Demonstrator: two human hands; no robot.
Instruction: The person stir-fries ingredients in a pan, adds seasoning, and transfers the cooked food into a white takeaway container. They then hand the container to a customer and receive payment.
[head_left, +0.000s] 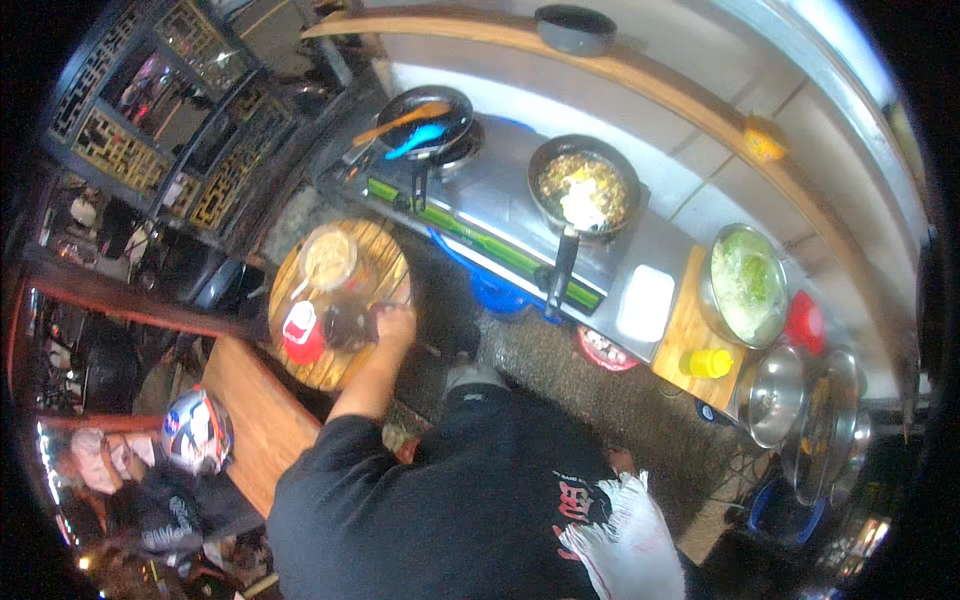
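My left hand (396, 326) is over the right side of a round slatted wooden table (390, 259), its fingers closed at the edge of a dark, see-through container (349, 324); blur hides the exact grip. Beside that container are a red tub or bottle with a white top (302, 334) and an open tub of pale tan food (328, 259) with a spoon in it. A small patch of skin at the right edge of my black shirt may be my right hand (621, 459); its fingers cannot be made out. A white fringed towel (637, 532) hangs over the shirt.
On the stove (499, 202) stand a pan of chopped food and egg (585, 191) and a pan (431, 101) with two spatulas. Rightward are a white tray (645, 304), a bowl of shredded greens (746, 285), a yellow bottle (709, 364) and steel bowls (771, 394). A helmet (196, 431) and a person are at left.
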